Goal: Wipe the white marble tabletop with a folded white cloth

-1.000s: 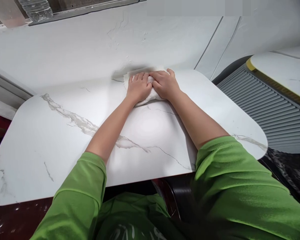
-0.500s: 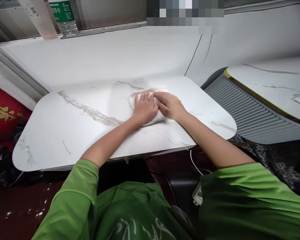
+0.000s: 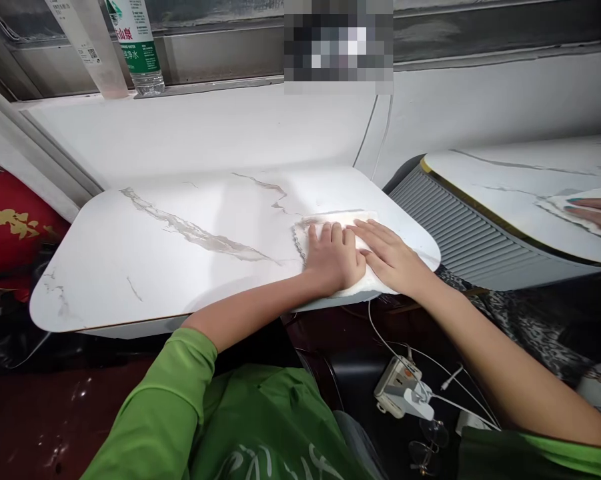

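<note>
A white cloth (image 3: 365,285) lies spread on the white marble-patterned table (image 3: 130,267), toward its right end, and reaches the front edge. Both hands press on the cloth side by side. My left hand (image 3: 334,260) lies on its middle with the fingers spread flat. Just to the right, my right hand (image 3: 393,257) rests flat on it too, its fingertips and thumb close to or touching my left hand.
Two bottles (image 3: 147,67) stand on the ledge at the back left. On a second marble-patterned table (image 3: 505,180) at the right, another person's hand (image 3: 597,210) rests on a cloth. Glasses (image 3: 425,447) and a white device with cables (image 3: 397,387) lie below the front edge.
Both my hands and the cloth have moved right and toward the front edge. The view has shifted, and the other person's hand has come into sight at the right.
</note>
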A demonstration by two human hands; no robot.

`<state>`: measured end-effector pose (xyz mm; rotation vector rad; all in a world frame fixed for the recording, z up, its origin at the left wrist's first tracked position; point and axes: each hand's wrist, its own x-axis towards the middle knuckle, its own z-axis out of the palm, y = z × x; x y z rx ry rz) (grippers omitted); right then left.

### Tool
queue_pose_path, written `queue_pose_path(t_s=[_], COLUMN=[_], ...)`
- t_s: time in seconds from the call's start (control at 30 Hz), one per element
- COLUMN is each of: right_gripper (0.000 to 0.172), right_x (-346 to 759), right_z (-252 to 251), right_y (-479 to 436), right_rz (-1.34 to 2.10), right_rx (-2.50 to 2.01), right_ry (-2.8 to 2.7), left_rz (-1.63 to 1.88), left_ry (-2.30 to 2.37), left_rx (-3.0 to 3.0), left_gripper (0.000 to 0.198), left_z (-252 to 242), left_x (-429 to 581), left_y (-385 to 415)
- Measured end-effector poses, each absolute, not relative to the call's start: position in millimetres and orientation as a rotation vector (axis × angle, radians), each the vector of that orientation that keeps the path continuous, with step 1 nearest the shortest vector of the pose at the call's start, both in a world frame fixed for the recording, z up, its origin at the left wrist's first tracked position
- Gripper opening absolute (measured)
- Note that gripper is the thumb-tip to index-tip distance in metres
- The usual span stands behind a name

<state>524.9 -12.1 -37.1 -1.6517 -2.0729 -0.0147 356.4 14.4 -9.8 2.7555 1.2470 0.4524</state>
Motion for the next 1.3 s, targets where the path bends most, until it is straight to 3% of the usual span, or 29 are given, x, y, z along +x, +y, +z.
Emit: queue_pose_path(t_s=[0.43,1.3], right_gripper=[0.051,0.051], right_x=[583,615], right_z=[-38,-31], right_y=[-22,27], right_rz=[-0.02,-0.014], right_rx=[-1.892,-1.846], right_ry=[-2.016,-2.075], left_rz=[0.421,0.516], left_ry=[1.164,1.201], left_rx=[2.753,2.693], left_gripper=[0.052,0.048], left_z=[-1,-7], left_x=[409,446], left_y=[16,57])
